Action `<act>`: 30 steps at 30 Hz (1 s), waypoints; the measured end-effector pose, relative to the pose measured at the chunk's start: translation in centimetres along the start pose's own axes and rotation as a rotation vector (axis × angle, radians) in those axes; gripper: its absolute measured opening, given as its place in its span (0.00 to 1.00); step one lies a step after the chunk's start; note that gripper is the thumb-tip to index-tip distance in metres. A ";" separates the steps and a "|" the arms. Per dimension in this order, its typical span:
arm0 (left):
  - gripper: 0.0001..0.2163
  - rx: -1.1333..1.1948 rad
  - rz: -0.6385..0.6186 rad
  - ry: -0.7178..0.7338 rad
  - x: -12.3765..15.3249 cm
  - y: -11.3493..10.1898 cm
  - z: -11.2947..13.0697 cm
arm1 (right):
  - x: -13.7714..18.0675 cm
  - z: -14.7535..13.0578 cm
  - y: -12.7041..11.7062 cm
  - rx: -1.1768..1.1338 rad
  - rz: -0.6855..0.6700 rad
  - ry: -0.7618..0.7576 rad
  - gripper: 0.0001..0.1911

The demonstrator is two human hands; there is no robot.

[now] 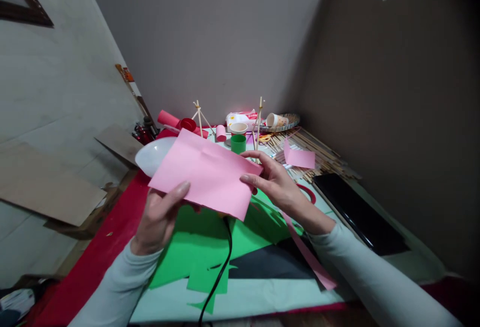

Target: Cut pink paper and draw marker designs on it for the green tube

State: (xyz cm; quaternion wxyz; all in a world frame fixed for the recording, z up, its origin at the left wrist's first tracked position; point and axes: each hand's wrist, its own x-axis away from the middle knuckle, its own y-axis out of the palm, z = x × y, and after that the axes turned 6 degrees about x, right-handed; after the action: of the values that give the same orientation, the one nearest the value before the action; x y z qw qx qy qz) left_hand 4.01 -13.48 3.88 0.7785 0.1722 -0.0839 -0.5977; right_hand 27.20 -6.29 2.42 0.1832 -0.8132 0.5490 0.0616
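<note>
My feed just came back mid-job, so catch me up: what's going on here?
A person's left hand and right hand hold up a pink sheet, one at its lower left edge, the other at its right end. Green sheets, a black sheet and a pink strip lie on the table below; a green cylinder stands farther back.

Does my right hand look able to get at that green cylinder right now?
Probably, once freed: your right hand holds one end of the pink sheet, but your left hand holds it too. The green cylinder stands beyond the sheet, its open top uncovered.
</note>
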 end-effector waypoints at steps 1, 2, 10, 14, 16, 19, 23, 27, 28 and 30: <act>0.11 0.064 0.004 -0.037 -0.5 -0.5 0.6 | -0.2 0.0 -0.4 0.026 -0.007 -0.002 0.22; 0.11 0.094 0.006 -0.069 -1.0 -1.0 1.2 | -0.3 0.0 -0.7 0.047 -0.018 -0.006 0.23; 0.28 -0.173 -0.210 -0.241 -3.5 -3.2 2.4 | -2.6 -2.8 -0.9 0.282 -0.173 -0.171 0.19; 0.29 -0.115 -0.142 -0.074 -3.4 -2.4 1.1 | -3.7 -3.6 0.3 0.024 -0.068 -0.131 0.19; 0.24 -0.094 -0.062 0.020 -3.2 -1.9 0.3 | -3.8 -3.3 1.1 0.021 -0.017 -0.108 0.14; 0.15 -0.108 0.015 0.120 -2.8 -1.5 -0.7 | -3.9 -2.0 2.7 0.195 0.066 -0.120 0.14; 0.12 -0.266 0.064 0.187 -2.4 -1.6 -1.3 | -4.8 -0.2 4.5 0.285 0.244 -0.165 0.17; 0.12 -0.327 0.084 0.236 -2.4 -2.2 -1.7 | -5.8 0.7 5.1 0.274 0.273 -0.178 0.17; 0.12 -0.318 0.087 0.229 -2.4 -2.3 -1.8 | -5.9 0.7 5.0 0.268 0.267 -0.176 0.18; 0.11 -0.278 0.072 0.183 -2.4 -2.3 -1.6 | -6.0 0.8 4.8 0.257 0.260 -0.172 0.18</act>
State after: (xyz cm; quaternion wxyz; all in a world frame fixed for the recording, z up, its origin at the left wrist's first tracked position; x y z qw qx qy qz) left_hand 1.83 -11.38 1.76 0.8200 0.1134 0.0645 -0.5574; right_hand 20.57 -2.40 2.41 0.3225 -0.6972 0.6348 0.0834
